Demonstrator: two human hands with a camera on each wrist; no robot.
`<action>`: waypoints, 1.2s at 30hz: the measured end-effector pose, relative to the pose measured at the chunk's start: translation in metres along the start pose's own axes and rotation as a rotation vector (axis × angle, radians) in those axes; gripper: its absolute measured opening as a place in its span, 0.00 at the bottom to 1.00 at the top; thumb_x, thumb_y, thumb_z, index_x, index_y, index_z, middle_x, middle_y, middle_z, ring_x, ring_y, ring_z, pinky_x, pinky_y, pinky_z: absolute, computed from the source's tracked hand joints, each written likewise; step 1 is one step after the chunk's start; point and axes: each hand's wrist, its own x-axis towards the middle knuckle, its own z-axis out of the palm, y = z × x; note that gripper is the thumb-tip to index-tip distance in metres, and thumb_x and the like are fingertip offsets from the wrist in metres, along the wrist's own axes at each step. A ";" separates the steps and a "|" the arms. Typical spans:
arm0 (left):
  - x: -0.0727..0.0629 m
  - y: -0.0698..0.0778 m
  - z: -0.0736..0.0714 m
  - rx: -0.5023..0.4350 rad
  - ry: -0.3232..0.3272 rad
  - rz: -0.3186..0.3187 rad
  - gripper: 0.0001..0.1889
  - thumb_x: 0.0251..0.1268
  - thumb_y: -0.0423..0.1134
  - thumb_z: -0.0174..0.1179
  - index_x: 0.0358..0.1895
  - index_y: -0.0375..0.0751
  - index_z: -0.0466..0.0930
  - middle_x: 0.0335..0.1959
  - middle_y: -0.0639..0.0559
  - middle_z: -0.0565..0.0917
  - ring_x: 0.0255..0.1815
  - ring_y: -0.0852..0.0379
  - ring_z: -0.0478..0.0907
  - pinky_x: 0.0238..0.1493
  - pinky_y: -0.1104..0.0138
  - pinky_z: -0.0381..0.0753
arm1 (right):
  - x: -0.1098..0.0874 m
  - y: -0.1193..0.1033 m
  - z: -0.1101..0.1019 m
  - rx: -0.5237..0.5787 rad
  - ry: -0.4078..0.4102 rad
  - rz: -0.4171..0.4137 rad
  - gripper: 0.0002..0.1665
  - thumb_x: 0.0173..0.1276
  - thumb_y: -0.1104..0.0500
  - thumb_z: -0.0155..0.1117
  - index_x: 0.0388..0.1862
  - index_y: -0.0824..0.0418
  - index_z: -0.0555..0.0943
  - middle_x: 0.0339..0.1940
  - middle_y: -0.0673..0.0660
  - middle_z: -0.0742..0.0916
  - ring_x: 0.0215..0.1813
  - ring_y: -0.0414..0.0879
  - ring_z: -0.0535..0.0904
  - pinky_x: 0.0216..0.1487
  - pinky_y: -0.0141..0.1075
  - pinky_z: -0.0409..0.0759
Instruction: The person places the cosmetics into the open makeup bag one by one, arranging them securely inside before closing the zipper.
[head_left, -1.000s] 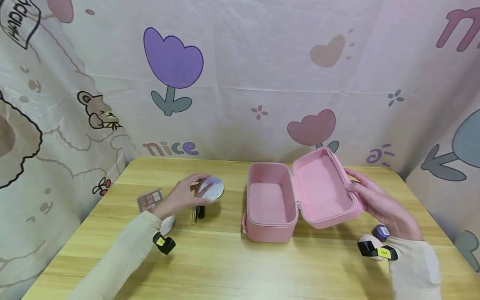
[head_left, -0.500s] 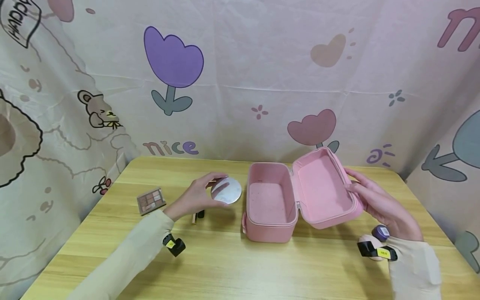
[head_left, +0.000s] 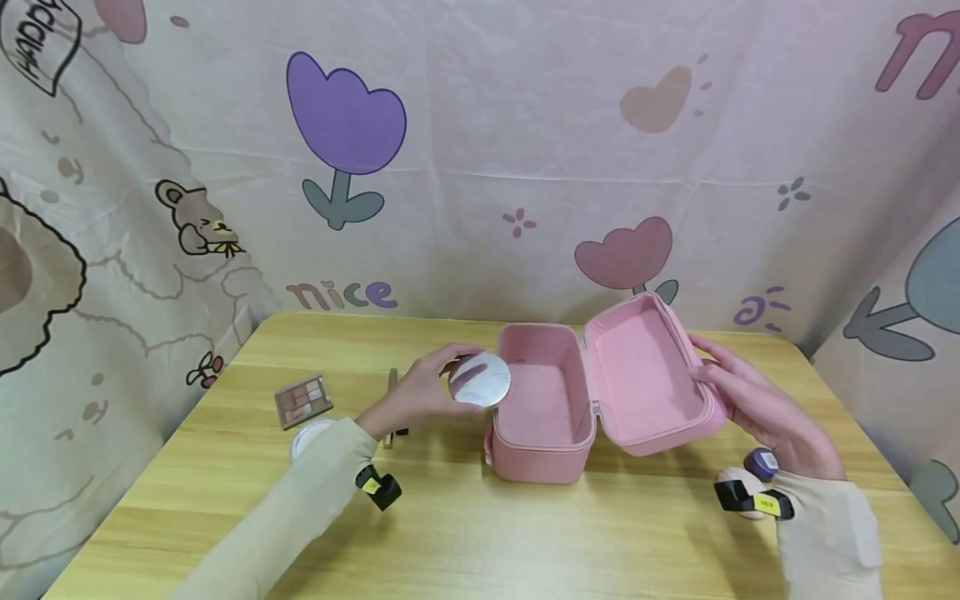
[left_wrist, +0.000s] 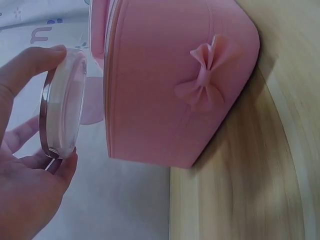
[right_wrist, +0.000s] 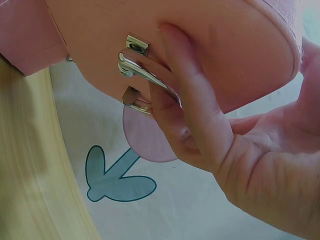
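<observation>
Pink all over, this little case [head_left: 543, 462] sits on the wood-look desk [head_left: 480, 542] with its lid [head_left: 651, 375] swung out toward the person's right side. Left hand [head_left: 416, 393] has a round disc [head_left: 480, 380] pinched by the rim, thumb on one side and fingers on the other. It's got a shiny silvery face and clear sides, and it's up off the desk, right by the case's left rim. From the head view the two overlap a bit, but the left wrist view shows a gap, so no contact there. That view also catches a cute pink bow [left_wrist: 204, 75] on the case's outer wall.

Right hand [head_left: 757, 412] holds the lid at its outer edge, fingers curled near a silvery metal fitting [right_wrist: 135, 55].

Rest of the desk: over on the left there's a palette [head_left: 302, 402] of brownish-pink pans, plus a white round item [head_left: 309, 437] partly tucked behind the sleeve. A slim gold-toned stick [head_left: 387, 440] pokes out past the left hand. Near the right wrist sit a small purple jar [head_left: 762, 464] and something pale pink [head_left: 738, 478], mostly blocked by the strapped-on camera [head_left: 731, 497].
</observation>
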 end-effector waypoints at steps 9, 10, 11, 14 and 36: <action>0.010 0.006 0.009 -0.001 -0.048 0.017 0.38 0.41 0.29 0.75 0.62 0.35 0.71 0.59 0.43 0.75 0.58 0.45 0.71 0.61 0.53 0.72 | 0.000 -0.001 0.002 -0.027 0.010 -0.002 0.39 0.76 0.65 0.42 0.74 0.75 0.35 0.48 0.52 0.81 0.42 0.46 0.84 0.40 0.38 0.85; 0.012 0.007 0.011 0.002 -0.056 0.013 0.39 0.41 0.30 0.76 0.63 0.35 0.71 0.59 0.43 0.75 0.58 0.45 0.71 0.60 0.53 0.73 | 0.000 -0.001 0.002 -0.023 0.008 -0.005 0.39 0.76 0.65 0.42 0.74 0.75 0.34 0.48 0.52 0.81 0.42 0.46 0.84 0.40 0.38 0.85; 0.013 0.008 0.013 0.006 -0.061 0.012 0.39 0.41 0.31 0.76 0.63 0.35 0.71 0.58 0.43 0.75 0.58 0.45 0.72 0.60 0.54 0.73 | -0.001 -0.001 0.002 -0.024 0.007 -0.004 0.39 0.76 0.65 0.42 0.74 0.75 0.34 0.48 0.52 0.80 0.42 0.46 0.84 0.40 0.38 0.85; 0.019 0.011 0.019 0.016 -0.085 0.018 0.40 0.40 0.34 0.77 0.63 0.36 0.71 0.58 0.45 0.75 0.58 0.46 0.72 0.61 0.56 0.72 | -0.001 -0.002 0.001 -0.022 0.004 -0.004 0.40 0.76 0.65 0.41 0.73 0.76 0.32 0.48 0.51 0.80 0.43 0.46 0.83 0.40 0.37 0.84; 0.054 0.023 0.057 0.258 -0.331 0.184 0.38 0.42 0.41 0.73 0.61 0.34 0.71 0.53 0.47 0.76 0.54 0.54 0.70 0.57 0.64 0.72 | -0.002 -0.009 0.005 -0.126 0.037 0.025 0.40 0.76 0.63 0.43 0.75 0.74 0.36 0.50 0.52 0.78 0.44 0.43 0.82 0.42 0.35 0.84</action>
